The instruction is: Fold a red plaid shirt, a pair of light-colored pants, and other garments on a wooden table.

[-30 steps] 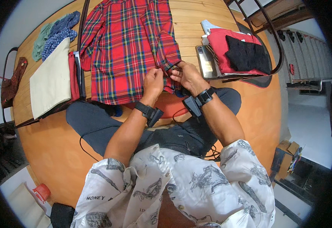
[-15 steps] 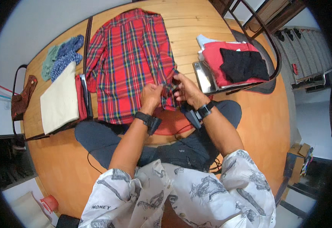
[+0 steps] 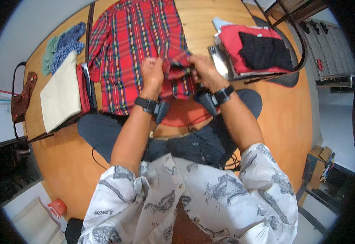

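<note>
A red plaid shirt lies spread on the wooden table in front of me, its lower hem toward my lap. My left hand pinches one side of the cuff of the shirt's right-hand sleeve. From the other side, my right hand grips the same cuff near its edge. Between my hands the cuff is raised a little and stretched, and its opening shows. The other sleeve lies along the shirt's left side. Some of my fingertips are hidden by cloth and blur.
Left of the shirt are a folded cream cloth, folded red cloth and crumpled blue and green cloths. On the right sit a stack of folded clothes with a black piece on top and a shiny flat object. A brown strap-like item hangs at the far left.
My view has tilted, so the table sits higher in the picture. Both hands have moved away from the hem with the cuff, which is now lifted and spread wider.
</note>
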The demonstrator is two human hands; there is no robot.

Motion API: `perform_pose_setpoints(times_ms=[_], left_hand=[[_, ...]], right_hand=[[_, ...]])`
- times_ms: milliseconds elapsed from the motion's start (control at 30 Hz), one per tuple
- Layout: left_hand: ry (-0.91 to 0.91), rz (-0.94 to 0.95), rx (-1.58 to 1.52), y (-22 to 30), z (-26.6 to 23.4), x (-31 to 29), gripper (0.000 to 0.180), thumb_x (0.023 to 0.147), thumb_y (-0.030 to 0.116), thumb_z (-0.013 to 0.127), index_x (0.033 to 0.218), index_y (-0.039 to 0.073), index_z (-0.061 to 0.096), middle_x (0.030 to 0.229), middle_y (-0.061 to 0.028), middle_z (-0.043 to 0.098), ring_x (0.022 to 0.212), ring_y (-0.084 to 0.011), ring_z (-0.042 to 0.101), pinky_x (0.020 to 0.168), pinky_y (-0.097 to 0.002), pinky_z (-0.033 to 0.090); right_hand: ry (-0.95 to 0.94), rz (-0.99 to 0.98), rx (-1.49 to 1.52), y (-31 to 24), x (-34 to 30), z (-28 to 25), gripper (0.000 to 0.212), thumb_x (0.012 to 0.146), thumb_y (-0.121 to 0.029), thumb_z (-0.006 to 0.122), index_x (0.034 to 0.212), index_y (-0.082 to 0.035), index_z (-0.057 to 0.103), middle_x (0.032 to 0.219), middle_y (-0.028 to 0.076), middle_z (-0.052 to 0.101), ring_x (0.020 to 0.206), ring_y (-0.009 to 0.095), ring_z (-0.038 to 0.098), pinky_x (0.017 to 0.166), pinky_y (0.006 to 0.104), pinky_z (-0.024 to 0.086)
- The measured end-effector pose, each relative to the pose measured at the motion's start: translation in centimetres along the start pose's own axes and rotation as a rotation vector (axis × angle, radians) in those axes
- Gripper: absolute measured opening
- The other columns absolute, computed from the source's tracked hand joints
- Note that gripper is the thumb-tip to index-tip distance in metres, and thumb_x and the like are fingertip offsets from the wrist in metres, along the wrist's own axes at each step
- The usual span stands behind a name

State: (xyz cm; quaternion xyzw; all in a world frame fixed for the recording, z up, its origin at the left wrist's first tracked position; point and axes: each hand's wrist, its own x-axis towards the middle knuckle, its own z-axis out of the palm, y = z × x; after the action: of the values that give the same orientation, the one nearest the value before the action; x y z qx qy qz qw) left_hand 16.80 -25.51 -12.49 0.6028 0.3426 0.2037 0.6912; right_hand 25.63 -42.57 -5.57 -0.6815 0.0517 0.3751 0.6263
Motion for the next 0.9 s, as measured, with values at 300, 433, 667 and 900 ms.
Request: perform_pose_setpoints(times_ms=[300,433,667,900], left_hand=[[0.006,0.072,0.292,-1.3,-1.1,-2.1,0.047,0.085,0.012,0.079,0.121,-0.003,0.053,0.107,-0.0134,0.062,0.097,-0.0196,0.062,0.085,-0.0320,0.053],[0.050,0.127,0.398,-1.5,-1.4,-3.0,0.042,0.081,0.009,0.079,0.116,-0.002,0.057,0.111,-0.0194,0.066,0.104,-0.0282,0.066,0.087,-0.0390,0.054],[0.025,0.294,0.492,-1.9,-1.9,-2.5,0.044,0.077,0.005,0.078,0.115,0.000,0.057,0.111,-0.0190,0.064,0.102,-0.0320,0.065,0.086,-0.0403,0.053],[-0.002,0.240,0.610,0.8,-1.2,-5.1,0.041,0.078,0.003,0.073,0.115,0.002,0.057,0.117,-0.0198,0.056,0.103,-0.0360,0.057,0.090,-0.0441,0.048]], right_hand=[[-0.044,-0.093,-0.359,5.0,2.8,-2.7,0.020,0.089,-0.025,0.068,0.084,-0.006,0.064,0.065,0.003,0.060,0.053,0.014,0.055,0.047,0.0307,0.045],[0.086,-0.158,-0.607,5.4,2.2,-2.2,0.029,0.082,-0.029,0.073,0.078,-0.001,0.066,0.070,0.012,0.068,0.063,0.020,0.065,0.059,0.0353,0.051],[0.104,-0.421,-0.853,5.7,1.7,-2.6,0.035,0.076,-0.031,0.074,0.087,0.001,0.064,0.084,0.026,0.069,0.084,0.040,0.069,0.077,0.0452,0.053],[0.044,-0.360,-1.059,4.3,0.5,-2.9,0.045,0.074,-0.032,0.079,0.101,-0.001,0.060,0.095,0.027,0.069,0.094,0.044,0.067,0.080,0.0490,0.053]])
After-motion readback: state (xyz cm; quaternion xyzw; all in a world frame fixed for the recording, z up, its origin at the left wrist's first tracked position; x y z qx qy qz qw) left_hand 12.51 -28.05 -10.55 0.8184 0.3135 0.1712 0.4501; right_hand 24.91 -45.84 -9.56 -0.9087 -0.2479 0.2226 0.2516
